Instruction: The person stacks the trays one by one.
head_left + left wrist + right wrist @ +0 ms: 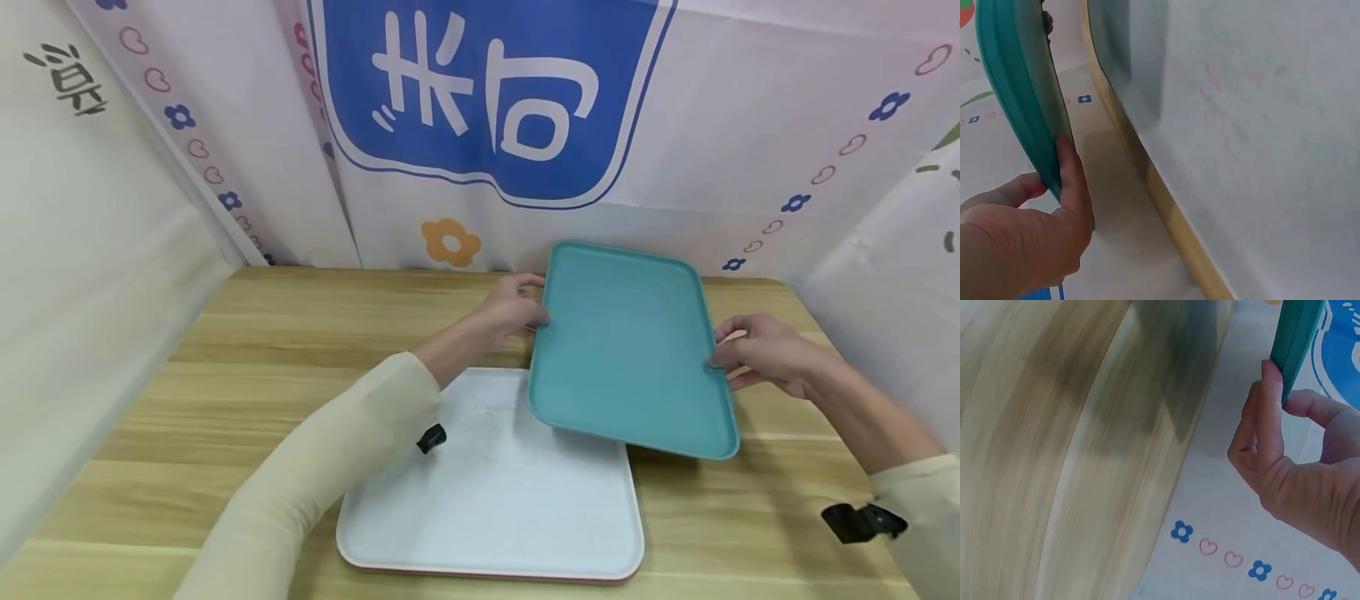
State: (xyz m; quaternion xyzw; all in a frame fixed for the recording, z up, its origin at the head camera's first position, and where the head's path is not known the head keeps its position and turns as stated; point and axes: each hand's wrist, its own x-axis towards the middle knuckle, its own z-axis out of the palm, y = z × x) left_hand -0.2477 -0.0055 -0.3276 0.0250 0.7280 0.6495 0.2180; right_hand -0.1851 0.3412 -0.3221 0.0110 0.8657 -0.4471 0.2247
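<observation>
A teal rectangular tray point(626, 346) is held between both hands, raised over the table and turned a little askew. My left hand point(513, 312) pinches its left rim, thumb on the upper side and fingers beneath; the left wrist view shows the same grip on the tray's edge point(1019, 94). On the opposite rim, my right hand point(765, 354) pinches the tray with thumb and fingers, as the right wrist view also shows at the tray's edge point(1297, 347). Below lies a white tray point(495, 483) with a reddish underside edge, its upper right corner covered by the teal one.
The wooden table point(247, 400) carries the white tray near its front. A white printed cloth point(705, 108) with a blue sign hangs behind the table's back edge. More white cloth point(90, 275) hangs at the left and right sides. A shadow falls beneath the teal tray.
</observation>
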